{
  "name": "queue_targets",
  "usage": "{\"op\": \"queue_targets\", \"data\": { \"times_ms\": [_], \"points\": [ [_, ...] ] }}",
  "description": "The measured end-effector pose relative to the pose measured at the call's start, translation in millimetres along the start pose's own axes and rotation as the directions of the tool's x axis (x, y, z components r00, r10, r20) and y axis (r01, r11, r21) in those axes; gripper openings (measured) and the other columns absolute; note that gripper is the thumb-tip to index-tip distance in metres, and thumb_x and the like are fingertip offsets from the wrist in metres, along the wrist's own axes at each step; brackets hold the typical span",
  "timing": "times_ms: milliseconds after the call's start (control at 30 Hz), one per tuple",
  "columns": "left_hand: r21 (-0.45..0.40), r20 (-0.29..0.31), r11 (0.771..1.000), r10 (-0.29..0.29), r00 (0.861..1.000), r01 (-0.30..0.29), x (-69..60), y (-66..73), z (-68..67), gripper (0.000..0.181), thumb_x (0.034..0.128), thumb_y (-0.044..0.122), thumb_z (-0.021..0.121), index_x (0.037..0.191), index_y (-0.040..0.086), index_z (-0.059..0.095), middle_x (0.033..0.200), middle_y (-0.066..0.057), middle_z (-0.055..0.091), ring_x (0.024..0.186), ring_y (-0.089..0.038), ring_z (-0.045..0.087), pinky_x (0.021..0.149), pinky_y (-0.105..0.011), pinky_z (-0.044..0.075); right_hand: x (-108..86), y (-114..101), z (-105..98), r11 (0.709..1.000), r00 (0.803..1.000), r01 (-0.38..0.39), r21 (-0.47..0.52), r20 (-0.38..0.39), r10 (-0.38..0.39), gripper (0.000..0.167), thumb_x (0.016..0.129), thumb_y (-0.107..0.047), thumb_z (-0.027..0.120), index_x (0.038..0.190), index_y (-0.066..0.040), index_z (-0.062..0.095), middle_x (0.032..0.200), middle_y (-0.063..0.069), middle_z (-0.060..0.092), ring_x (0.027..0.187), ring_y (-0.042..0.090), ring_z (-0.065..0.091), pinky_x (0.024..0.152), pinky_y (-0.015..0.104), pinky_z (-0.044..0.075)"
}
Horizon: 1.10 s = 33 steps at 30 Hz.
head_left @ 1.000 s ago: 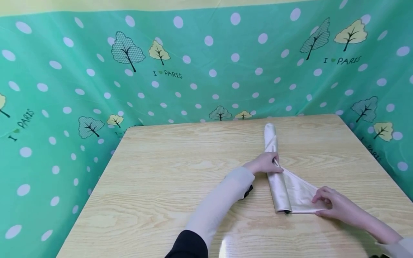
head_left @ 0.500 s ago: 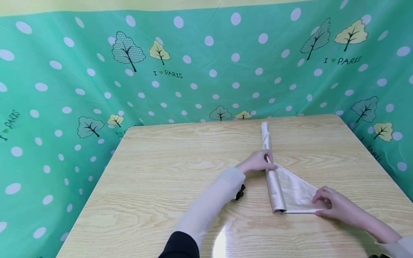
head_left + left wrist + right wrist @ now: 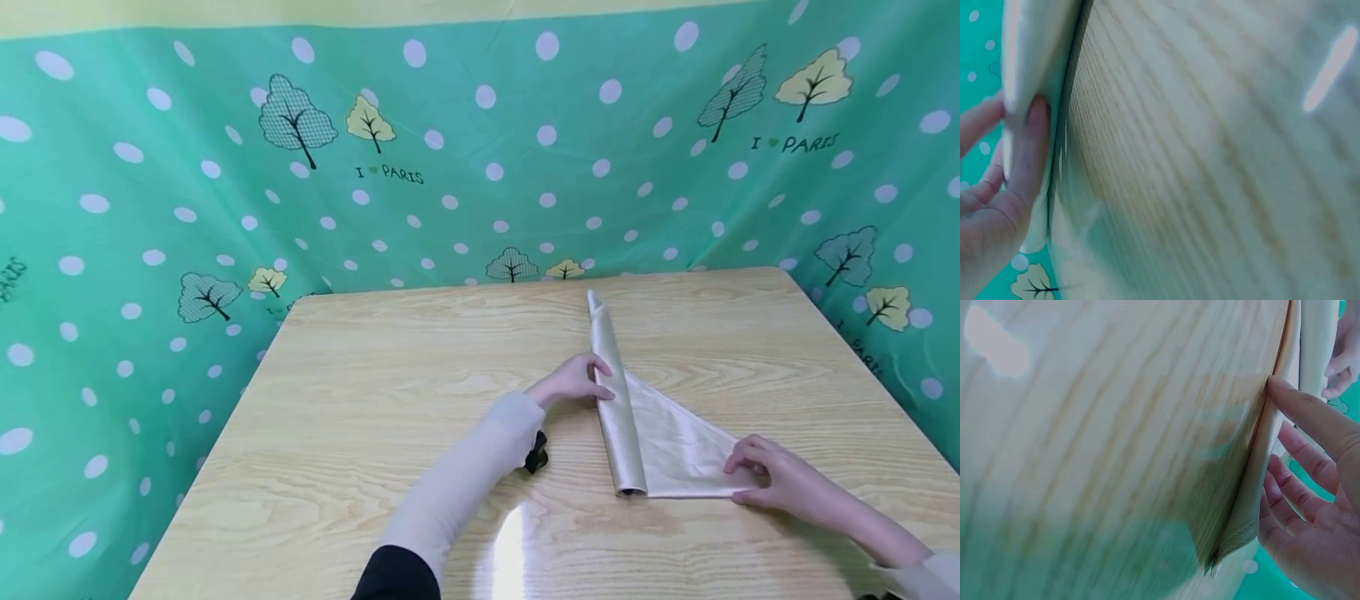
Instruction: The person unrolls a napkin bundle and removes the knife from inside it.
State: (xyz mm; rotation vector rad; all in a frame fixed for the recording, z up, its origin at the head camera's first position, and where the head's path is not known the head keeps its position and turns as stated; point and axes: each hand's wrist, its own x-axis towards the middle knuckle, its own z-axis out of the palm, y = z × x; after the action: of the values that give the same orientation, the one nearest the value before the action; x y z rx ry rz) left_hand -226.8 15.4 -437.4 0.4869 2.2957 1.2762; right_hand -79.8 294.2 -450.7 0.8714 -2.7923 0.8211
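A shiny cream cloth is partly rolled into a tube [image 3: 621, 433] that lies lengthwise on the table, with a dark spot in its near end. Its flat triangular part [image 3: 678, 446] spreads to the right. My left hand [image 3: 573, 379] grips the roll near its middle, fingers and thumb around it; the left wrist view shows the hand [image 3: 1004, 206] with thumb and fingers on the roll [image 3: 1035, 44]. At the flat part's right corner rests my right hand [image 3: 787, 479], fingers bent softly. In the right wrist view its fingertips touch the cloth edge [image 3: 1244, 519].
The light wooden table [image 3: 360, 417] reaches back to a green dotted curtain [image 3: 450, 108] with printed trees, which also hangs at the left and right. A black object [image 3: 537, 454] is at my left wrist.
My left hand has moved left with the roll, whose far end now leans further left. More flat cloth shows between the roll and my right hand, which has stayed in place.
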Motion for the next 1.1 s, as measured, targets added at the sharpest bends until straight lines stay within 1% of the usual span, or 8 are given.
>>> {"op": "queue_targets", "data": {
  "times_ms": [200,367,633,833,867,933,1067,1100],
  "points": [
    [-0.107,0.015,0.993,-0.057,0.998,0.058,-4.7,-6.4,0.0,0.037,0.0698,-0.003,0.069,0.103,0.004,0.055,0.082,-0.003,0.051,0.061,-0.011,0.052,0.056,-0.020,0.049,-0.3,-1,0,1.000,1.000,0.005,0.011,0.001,-0.005,0.032,0.057,-0.015,0.079,0.080,-0.018,0.058,0.084,-0.011,0.048,0.078,-0.004,0.044,0.066,0.006,0.031],
    [-0.100,0.007,0.994,-0.049,0.999,0.049,-6.8,-6.9,-1.1,0.042,0.0688,-0.005,0.069,0.107,0.003,0.054,0.081,-0.003,0.053,0.060,-0.012,0.054,0.056,-0.021,0.049,0.4,-1,0,1.000,1.000,-0.005,0.013,0.007,0.005,0.032,0.057,-0.015,0.079,0.081,-0.018,0.058,0.084,-0.011,0.047,0.078,-0.004,0.044,0.066,0.007,0.032],
    [0.129,-0.014,0.992,0.016,1.000,-0.014,-9.7,-5.8,-4.7,0.040,0.0699,0.001,0.072,0.106,0.004,0.055,0.062,-0.001,0.045,0.049,-0.010,0.049,0.048,-0.018,0.045,1.0,-1,-1,1.000,1.000,-0.021,0.010,0.017,0.021,0.032,0.058,-0.016,0.079,0.081,-0.018,0.058,0.084,-0.011,0.047,0.077,-0.004,0.044,0.065,0.010,0.033],
    [0.347,0.005,0.936,0.059,0.998,-0.057,-6.2,-3.8,-10.1,0.037,0.0693,0.015,0.075,0.103,0.012,0.059,0.076,-0.004,0.051,0.070,-0.012,0.048,0.062,-0.020,0.040,0.8,-2,-2,0.997,0.996,-0.071,0.008,0.054,0.070,0.030,0.061,-0.020,0.078,0.081,-0.019,0.057,0.085,-0.011,0.047,0.077,-0.004,0.043,0.063,0.016,0.036],
    [0.368,0.004,0.926,0.088,0.996,-0.083,-0.4,-11.2,-9.1,0.038,0.0686,0.020,0.076,0.102,0.015,0.060,0.081,-0.004,0.050,0.073,-0.012,0.047,0.065,-0.020,0.040,0.8,-2,-2,0.998,0.996,-0.068,0.007,0.051,0.067,0.030,0.060,-0.020,0.078,0.081,-0.019,0.057,0.085,-0.011,0.047,0.077,-0.004,0.044,0.063,0.015,0.036],
    [0.401,0.014,0.912,0.093,0.996,-0.091,0.1,-10.2,-10.5,0.037,0.0682,0.022,0.076,0.101,0.016,0.060,0.087,-0.005,0.049,0.079,-0.013,0.045,0.070,-0.021,0.039,0.9,-2,-2,0.998,0.997,-0.059,0.010,0.043,0.058,0.030,0.060,-0.018,0.079,0.081,-0.018,0.057,0.085,-0.011,0.047,0.077,-0.004,0.044,0.063,0.014,0.035],
    [0.442,0.013,0.886,0.152,0.988,-0.142,-3.0,-6.9,-10.3,0.035,0.0718,0.023,0.072,0.104,0.015,0.060,0.087,-0.003,0.049,0.080,-0.010,0.044,0.069,-0.017,0.038,1.0,-1,-2,0.999,0.998,-0.053,0.013,0.040,0.052,0.030,0.060,-0.018,0.078,0.081,-0.018,0.057,0.085,-0.012,0.047,0.077,-0.005,0.044,0.064,0.013,0.035],
    [0.443,0.018,0.886,0.140,0.990,-0.133,-9.4,2.3,-12.0,0.033,0.0737,0.019,0.070,0.105,0.012,0.060,0.085,-0.003,0.049,0.080,-0.010,0.045,0.069,-0.016,0.038,1.0,-1,-2,0.999,0.998,-0.052,0.013,0.038,0.052,0.030,0.060,-0.018,0.079,0.081,-0.018,0.057,0.085,-0.012,0.047,0.077,-0.005,0.044,0.064,0.012,0.035]
  ]
}}
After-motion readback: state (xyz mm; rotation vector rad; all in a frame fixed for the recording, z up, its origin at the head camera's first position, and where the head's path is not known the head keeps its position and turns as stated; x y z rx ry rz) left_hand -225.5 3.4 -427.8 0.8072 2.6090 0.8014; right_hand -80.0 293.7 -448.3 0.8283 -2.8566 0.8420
